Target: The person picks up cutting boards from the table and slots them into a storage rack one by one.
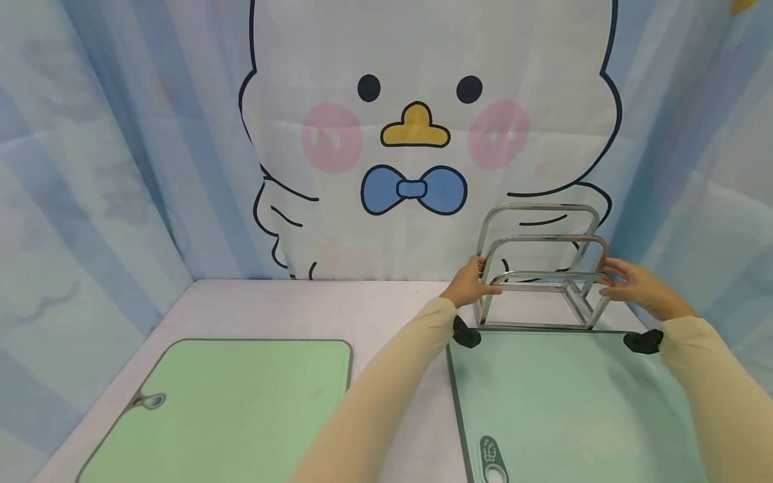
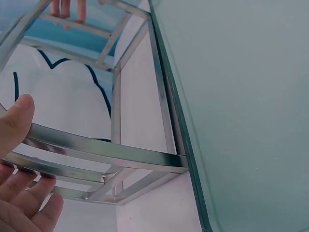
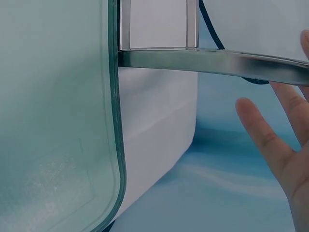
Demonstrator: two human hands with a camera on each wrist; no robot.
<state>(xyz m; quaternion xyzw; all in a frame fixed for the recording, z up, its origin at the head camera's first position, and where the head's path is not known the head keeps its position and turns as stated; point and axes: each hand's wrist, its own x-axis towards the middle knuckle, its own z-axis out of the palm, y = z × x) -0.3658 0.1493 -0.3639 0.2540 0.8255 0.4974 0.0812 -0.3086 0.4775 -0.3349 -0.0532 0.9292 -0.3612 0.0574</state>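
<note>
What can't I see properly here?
Head view: pale green rectangular board, cut off by the bottom edge.
Head view: dark-edged teal rectangular board, right side hidden behind the beige right sleeve.
Left wrist view: left hand, partly past the left edge.
Right wrist: right hand, cut by right edge.

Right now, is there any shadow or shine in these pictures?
Head view: brightest of the three, with a soft shadow on the right board; left wrist view: dimmer, light and dark reflections along the rack's bars; right wrist view: also dimmer, with a pale, speckled patch low on that board, perhaps glare.
</note>
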